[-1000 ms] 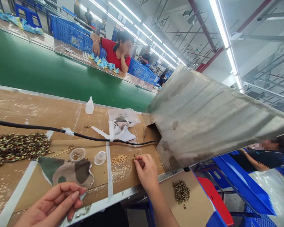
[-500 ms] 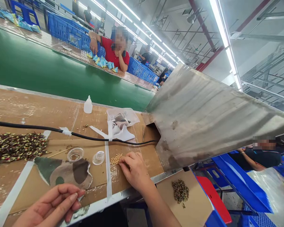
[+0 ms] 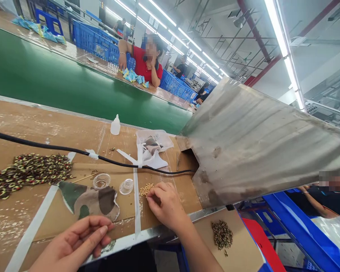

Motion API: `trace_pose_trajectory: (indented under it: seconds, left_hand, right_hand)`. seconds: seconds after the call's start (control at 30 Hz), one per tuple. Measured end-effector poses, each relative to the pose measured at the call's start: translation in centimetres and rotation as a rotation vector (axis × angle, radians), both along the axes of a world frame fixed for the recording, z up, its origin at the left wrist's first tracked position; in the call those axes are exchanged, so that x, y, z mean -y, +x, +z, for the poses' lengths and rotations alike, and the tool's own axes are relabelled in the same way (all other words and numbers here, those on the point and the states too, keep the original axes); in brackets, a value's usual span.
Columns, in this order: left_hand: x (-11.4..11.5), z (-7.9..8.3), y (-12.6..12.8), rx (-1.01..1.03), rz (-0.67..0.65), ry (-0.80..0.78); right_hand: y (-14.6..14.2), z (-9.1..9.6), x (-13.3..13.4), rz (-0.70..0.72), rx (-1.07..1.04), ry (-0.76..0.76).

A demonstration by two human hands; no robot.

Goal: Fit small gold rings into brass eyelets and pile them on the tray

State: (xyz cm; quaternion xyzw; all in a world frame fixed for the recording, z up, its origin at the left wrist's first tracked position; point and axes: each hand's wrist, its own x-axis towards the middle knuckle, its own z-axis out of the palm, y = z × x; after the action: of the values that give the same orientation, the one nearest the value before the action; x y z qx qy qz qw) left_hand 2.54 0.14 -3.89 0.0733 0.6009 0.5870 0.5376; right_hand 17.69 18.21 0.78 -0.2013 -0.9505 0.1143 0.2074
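Note:
My right hand (image 3: 167,206) rests at the edge of a small pile of tan beads (image 3: 146,189), thumb and fingertips pinched together beside them. Whether a bead is between those fingers is too small to tell. My left hand (image 3: 78,241) hovers at the table's front edge, its thumb pressed to the fingers; what it holds, if anything, is hidden. Just beyond it lies a camouflage cloth (image 3: 92,202). Behind the cloth are a clear round cup (image 3: 101,181) and a clear lid (image 3: 126,186), with a thin wooden stick (image 3: 85,177) to their left.
Dark pieces with pale-green curves (image 3: 36,172) are heaped at left. A black cable (image 3: 59,150) crosses the cardboard-covered table. Behind it stand a white dropper bottle (image 3: 115,125) and a plastic tray (image 3: 170,140). A metal panel (image 3: 257,151) rises at right. A person in red (image 3: 143,62) sits beyond the green belt.
The view has shifted, so the table and both hands appear farther right. Both hands keep nearly the same pinched pose and place by the cloth and beads.

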Motion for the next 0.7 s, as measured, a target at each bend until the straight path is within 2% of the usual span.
trace_pose_trajectory:
  seconds: [0.17, 0.27, 0.4, 0.6, 0.7]
  left_hand:
    - [-0.7, 3.3, 0.9, -0.011, -0.052, 0.004]
    - [-0.9, 4.2, 1.2, -0.016, -0.072, 0.049]
    - [-0.6, 3.9, 1.2, -0.045, -0.045, 0.055]
    - [0.0, 3.2, 1.1, -0.190, -0.078, 0.110]
    - [0.1, 3.0, 1.0, -0.213, -0.080, 0.102]
  right_hand:
    - [-1.2, 0.5, 4.0, 0.102, -0.208, -0.301]
    - [-2.0, 0.1, 5.8, 0.171, -0.281, -0.344]
    - [-2.4, -0.6, 6.6, 0.191, -0.311, -0.298]
    - [-2.2, -0.4, 6.4, 0.284, -0.287, -0.079]
    - [-2.1, -0.3, 6.2, 0.324, -0.258, -0.020]
